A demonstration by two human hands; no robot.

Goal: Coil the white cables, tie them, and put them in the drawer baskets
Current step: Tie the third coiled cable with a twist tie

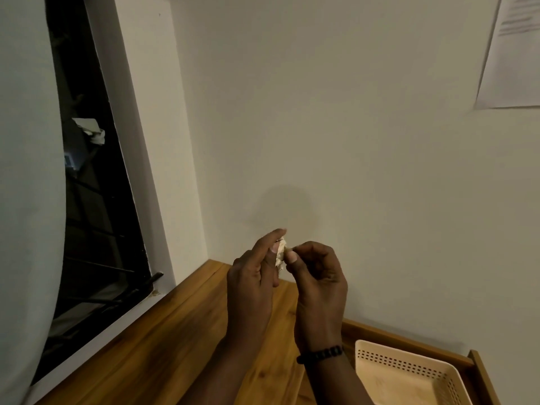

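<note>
Both hands meet above the wooden desk [163,340], working a small pale bundle [280,254], probably a coiled white cable, though it is too small to be sure. The left hand [254,276] holds it between thumb and forefinger; the right hand [317,276] pinches a loose end beside it. Keep the coil squeezed flat while the tie is wound tight, then lower it into the perforated basket [409,372] in the open drawer.

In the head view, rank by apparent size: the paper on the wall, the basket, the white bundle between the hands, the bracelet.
1. Paper, cut off by the frame edge.
2. Basket, also cut off and nearer the camera, so its order against the paper is unsure.
3. Bracelet.
4. White bundle, mostly hidden by fingers, so close to the bracelet.
</note>
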